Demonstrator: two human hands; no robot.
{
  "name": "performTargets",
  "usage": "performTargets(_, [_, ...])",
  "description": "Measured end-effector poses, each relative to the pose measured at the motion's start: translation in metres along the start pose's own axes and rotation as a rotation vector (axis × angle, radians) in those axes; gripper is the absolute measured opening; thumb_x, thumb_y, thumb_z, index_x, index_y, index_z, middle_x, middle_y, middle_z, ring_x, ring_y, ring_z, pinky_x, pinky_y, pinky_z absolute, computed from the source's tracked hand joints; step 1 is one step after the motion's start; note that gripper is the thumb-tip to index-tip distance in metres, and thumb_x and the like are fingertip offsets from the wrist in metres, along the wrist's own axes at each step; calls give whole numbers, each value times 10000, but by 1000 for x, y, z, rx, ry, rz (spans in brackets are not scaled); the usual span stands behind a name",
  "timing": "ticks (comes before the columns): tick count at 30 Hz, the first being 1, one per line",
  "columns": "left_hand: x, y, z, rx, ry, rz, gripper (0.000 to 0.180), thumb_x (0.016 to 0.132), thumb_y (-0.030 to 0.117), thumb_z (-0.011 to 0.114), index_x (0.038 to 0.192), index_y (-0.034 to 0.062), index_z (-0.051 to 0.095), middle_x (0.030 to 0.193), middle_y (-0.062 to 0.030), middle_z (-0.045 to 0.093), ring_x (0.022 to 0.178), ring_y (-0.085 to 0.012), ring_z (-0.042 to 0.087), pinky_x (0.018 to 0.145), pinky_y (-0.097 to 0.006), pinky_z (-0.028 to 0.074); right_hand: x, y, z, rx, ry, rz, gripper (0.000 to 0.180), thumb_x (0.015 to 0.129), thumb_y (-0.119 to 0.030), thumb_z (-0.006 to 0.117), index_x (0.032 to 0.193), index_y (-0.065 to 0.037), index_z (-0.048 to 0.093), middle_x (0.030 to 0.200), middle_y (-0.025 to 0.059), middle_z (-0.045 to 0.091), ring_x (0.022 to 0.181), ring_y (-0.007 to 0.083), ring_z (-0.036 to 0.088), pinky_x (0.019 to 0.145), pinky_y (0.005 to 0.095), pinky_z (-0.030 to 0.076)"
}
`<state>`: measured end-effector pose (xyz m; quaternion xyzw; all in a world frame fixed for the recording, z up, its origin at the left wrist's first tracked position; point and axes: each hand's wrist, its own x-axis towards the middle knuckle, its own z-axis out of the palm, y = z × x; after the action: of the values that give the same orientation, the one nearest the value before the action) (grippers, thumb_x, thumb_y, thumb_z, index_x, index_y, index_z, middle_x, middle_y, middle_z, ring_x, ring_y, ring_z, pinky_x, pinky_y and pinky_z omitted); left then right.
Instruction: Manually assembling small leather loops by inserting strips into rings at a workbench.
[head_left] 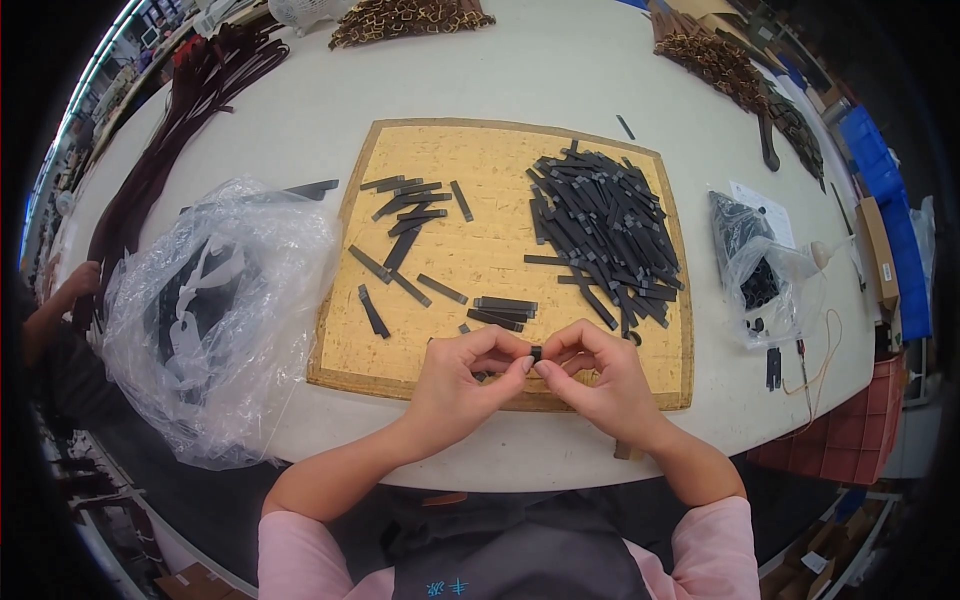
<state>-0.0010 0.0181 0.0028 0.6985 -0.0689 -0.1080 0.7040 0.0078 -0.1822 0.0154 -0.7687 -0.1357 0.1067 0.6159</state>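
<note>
Between the fingertips of my left hand (470, 372) and my right hand (597, 370) is a small black strip (536, 353), bent or folded over. Both hands pinch it near the front edge of a yellow board (480, 225) with a brown border. A big heap of black strips (605, 225) lies on the board's right side. Looser strips (410, 205) are scattered on its left. Just beyond my fingers, several strips lie side by side in a small group (503, 308). My fingers partly hide the held piece.
A clear plastic bag (215, 330) with dark contents sits left of the board. Long dark red straps (165, 150) lie behind it, near another person's hand (80, 283). Right of the board is a smaller bag (755, 265) of black parts. Piles of brown straps with gold buckles (410, 22) lie far off.
</note>
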Motion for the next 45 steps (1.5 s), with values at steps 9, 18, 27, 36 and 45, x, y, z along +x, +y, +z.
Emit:
performTargets(9, [2, -10, 3, -65, -12, -86, 85, 941, 6, 664, 988, -64, 666, 912, -49, 709, 876, -99, 701, 733, -231, 567, 10, 13, -8, 328, -122, 324, 97, 948, -49, 679, 991, 3, 609, 907, 44, 663, 797, 90, 673, 732, 237, 573])
performTargets(18, [3, -9, 7, -76, -42, -144, 67, 947, 5, 654, 961, -59, 639, 895, -49, 699, 864, -91, 696, 707, -212, 547, 14, 18, -10, 185, -157, 342, 94, 962, -73, 661, 965, -2, 601, 845, 25, 660, 790, 88, 670, 729, 250, 578])
performTargets(27, [9, -5, -8, -302, -85, -256, 78, 976, 41, 649, 1020, -19, 625, 1008, -90, 702, 937, -132, 702, 869, -257, 577, 8, 11, -4, 379, -103, 256, 94, 948, -50, 658, 998, 15, 613, 941, 47, 664, 839, 99, 677, 734, 252, 577])
performTargets(36, [11, 0, -13, -596, -240, -311, 114, 1004, 134, 647, 1062, 36, 637, 1041, -59, 700, 969, -131, 683, 959, -298, 551, -2, -7, 2, -368, 179, -499, 217, 829, -18, 762, 1000, -31, 630, 899, 84, 632, 740, 201, 690, 609, 301, 563])
performTargets(45, [7, -7, -6, -657, -223, -275, 60, 996, 94, 649, 999, 35, 635, 1025, -58, 694, 988, -144, 685, 934, -316, 568, -2, 2, -1, -514, 245, -645, 205, 798, -29, 773, 951, -53, 639, 850, 63, 610, 679, 215, 635, 530, 325, 477])
